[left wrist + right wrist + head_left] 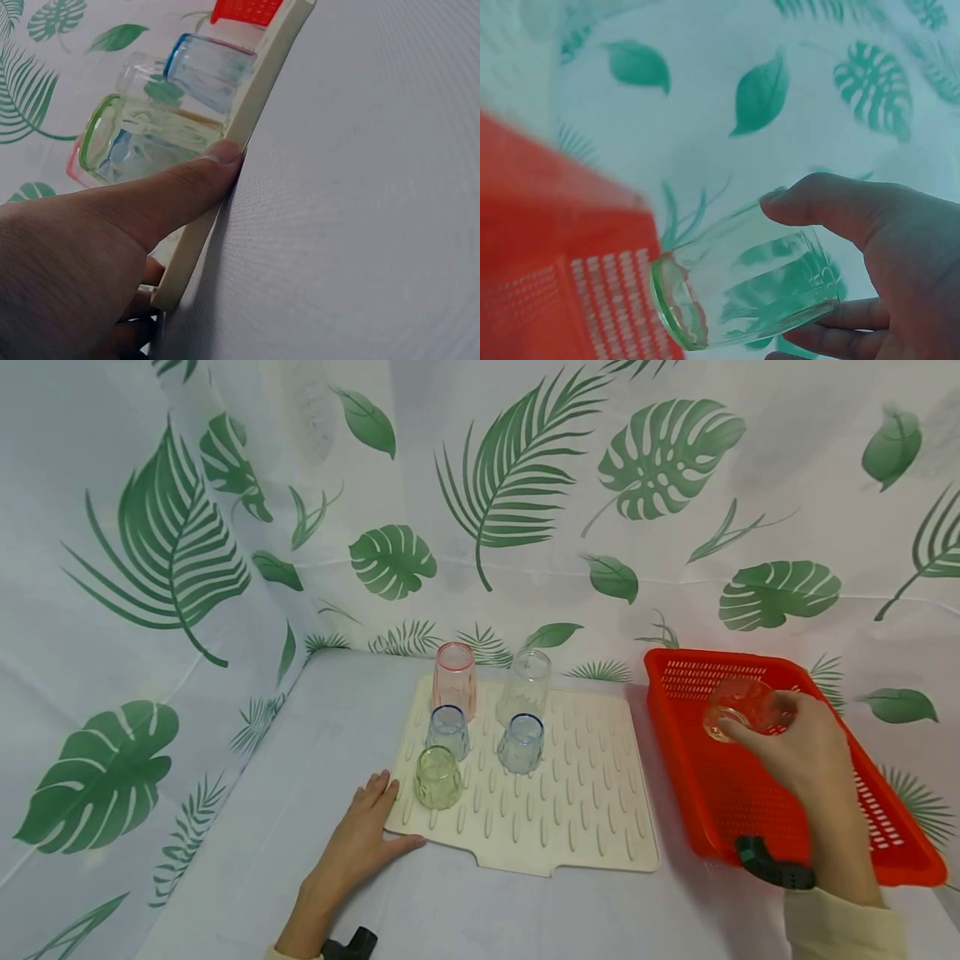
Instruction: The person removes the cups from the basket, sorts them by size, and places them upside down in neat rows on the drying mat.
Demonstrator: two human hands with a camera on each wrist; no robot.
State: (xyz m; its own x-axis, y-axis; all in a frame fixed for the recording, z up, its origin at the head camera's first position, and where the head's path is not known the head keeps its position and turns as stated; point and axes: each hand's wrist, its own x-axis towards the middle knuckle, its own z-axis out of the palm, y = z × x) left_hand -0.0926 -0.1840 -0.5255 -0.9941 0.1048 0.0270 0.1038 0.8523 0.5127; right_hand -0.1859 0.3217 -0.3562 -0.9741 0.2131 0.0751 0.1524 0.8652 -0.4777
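Observation:
My right hand (806, 743) grips a clear drinking glass (738, 710) between thumb and fingers, above the red plastic basket (693, 793). In the right wrist view the glass (746, 281) lies tilted sideways, its greenish end pointing away from the palm. My left hand (363, 827) rests at the front left corner of the cream drying mat (525, 827), thumb against the front edge, fingers along the left side. On the mat stand a green glass (438, 779), two blue-rimmed glasses (447, 732), a tall pink glass (454, 681) and a tall clear glass (527, 689).
The basket stands right of the mat, with perforated walls. A white cloth (247, 835) covers the table, and a leaf-printed sheet (525, 485) hangs behind and to the left. Each wrist wears a black strap (776, 868).

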